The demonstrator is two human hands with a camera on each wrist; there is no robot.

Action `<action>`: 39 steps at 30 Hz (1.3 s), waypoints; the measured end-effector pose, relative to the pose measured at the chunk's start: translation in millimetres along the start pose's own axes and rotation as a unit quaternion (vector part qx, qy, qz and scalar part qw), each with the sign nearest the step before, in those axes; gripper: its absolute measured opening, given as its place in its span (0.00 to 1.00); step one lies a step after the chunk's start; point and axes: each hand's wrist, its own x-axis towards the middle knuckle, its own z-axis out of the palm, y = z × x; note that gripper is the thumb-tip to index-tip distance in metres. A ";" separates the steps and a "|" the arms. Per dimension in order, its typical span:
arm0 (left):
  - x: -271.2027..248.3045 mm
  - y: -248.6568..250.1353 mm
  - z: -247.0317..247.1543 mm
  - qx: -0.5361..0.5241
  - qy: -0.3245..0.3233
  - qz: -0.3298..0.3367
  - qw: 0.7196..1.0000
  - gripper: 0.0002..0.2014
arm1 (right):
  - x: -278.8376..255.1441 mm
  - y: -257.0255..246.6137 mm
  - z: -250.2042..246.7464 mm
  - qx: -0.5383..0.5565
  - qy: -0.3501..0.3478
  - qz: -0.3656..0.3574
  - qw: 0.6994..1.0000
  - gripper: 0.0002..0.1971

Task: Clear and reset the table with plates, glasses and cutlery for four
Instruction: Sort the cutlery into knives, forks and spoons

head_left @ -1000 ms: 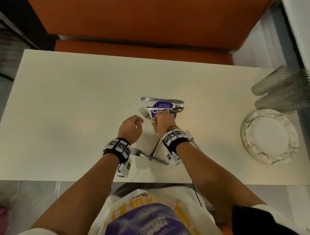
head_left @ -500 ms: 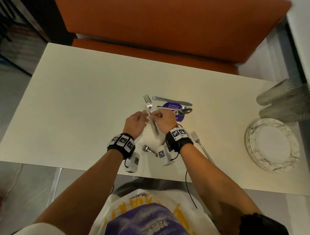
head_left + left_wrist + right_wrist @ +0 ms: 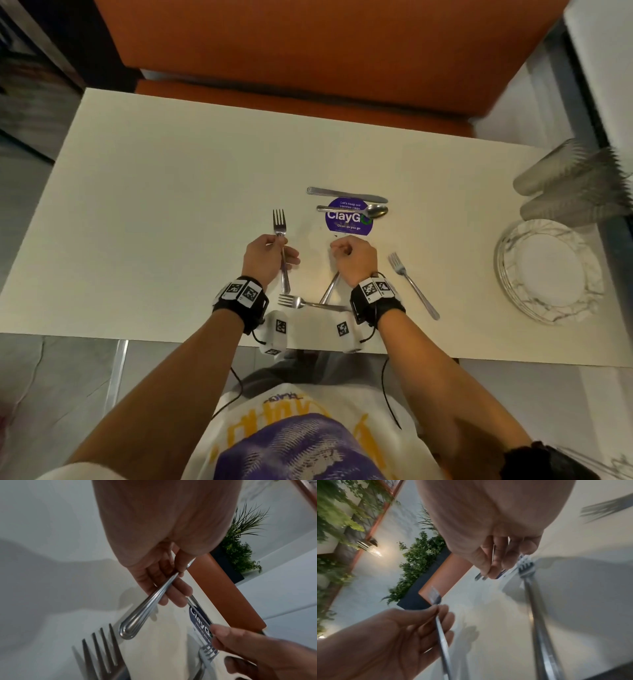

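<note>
The left hand (image 3: 269, 257) pinches a fork (image 3: 281, 246) at centre frame; the right hand (image 3: 352, 258) is curled, apparently holding nothing. In the left-wrist view, that thin pinch could slip, dropping the handle onto the fork lying at bottom (image 3: 102, 654).

Warm, soft indoor light is cast from above; grey shadows are thrown on the table (image 3: 154, 205) beneath the fingers (image 3: 181, 592). Wrist views are motion-blurred and stretched at the edges
</note>
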 end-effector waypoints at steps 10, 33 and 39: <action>-5.0 -7.4 -0.2 0.002 -0.003 -0.007 1.000 0.11 | -20.6 13.7 16.1 -0.228 -0.218 -0.157 0.936 0.17; 1.2 44.0 22.8 -0.018 -0.047 0.019 0.999 0.12 | 30.6 -32.7 -48.8 0.049 -0.099 -0.033 0.993 0.11; -17.7 60.9 52.0 -0.022 -0.124 0.035 0.991 0.11 | 38.5 -43.9 -43.5 0.199 -0.028 0.032 0.979 0.10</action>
